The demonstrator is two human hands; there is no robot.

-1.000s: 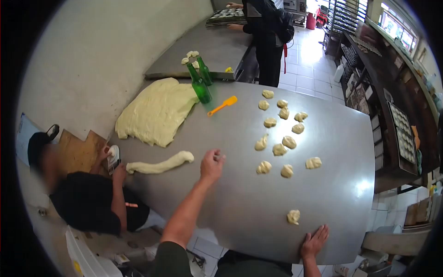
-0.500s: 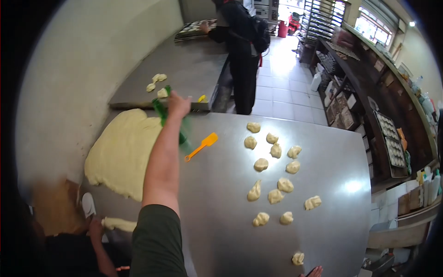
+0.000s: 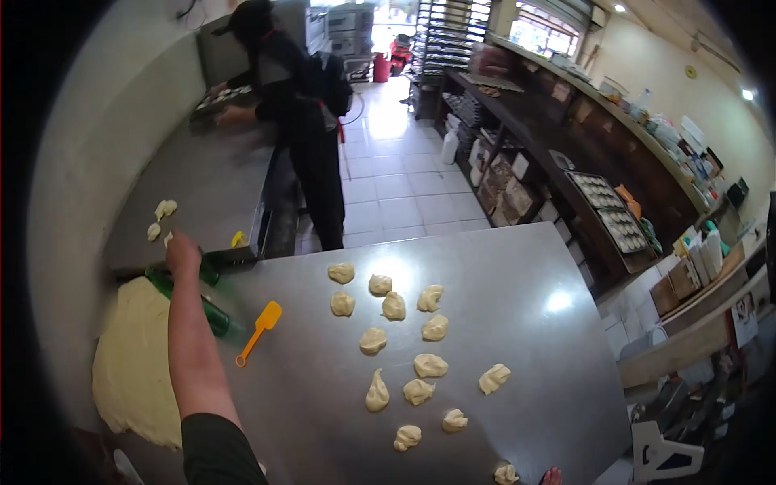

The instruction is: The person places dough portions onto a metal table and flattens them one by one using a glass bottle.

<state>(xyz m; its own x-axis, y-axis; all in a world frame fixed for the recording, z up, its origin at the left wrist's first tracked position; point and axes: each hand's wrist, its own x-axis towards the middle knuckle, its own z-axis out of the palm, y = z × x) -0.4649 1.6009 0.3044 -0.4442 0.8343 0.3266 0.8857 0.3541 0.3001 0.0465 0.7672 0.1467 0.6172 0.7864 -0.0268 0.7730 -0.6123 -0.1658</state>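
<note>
My left hand (image 3: 184,255) reaches to the far left edge of the steel table. Its fingers are closed around what looks like a green bottle (image 3: 209,271), partly hidden and blurred. Another green bottle (image 3: 217,321) lies slantwise under my forearm, beside a big slab of pale dough (image 3: 133,356). A small dough piece (image 3: 168,239) shows just past the knuckles. Of my right hand (image 3: 551,477), only fingertips appear at the bottom edge, near a lump of dough (image 3: 506,473). An orange spatula (image 3: 260,331) rests right of the bottles.
Several dough lumps (image 3: 394,306) are scattered over the steel table (image 3: 501,283). A second steel table (image 3: 186,194) adjoins it, with dough pieces and a yellow item (image 3: 239,239). A person (image 3: 303,121) stands there handling a tray. Filled trays (image 3: 610,214) sit on the right counter.
The view has swung right, shifting everything leftward. The green bottle end seen beyond my left hand is now out of sight. The other person has both arms over the tray.
</note>
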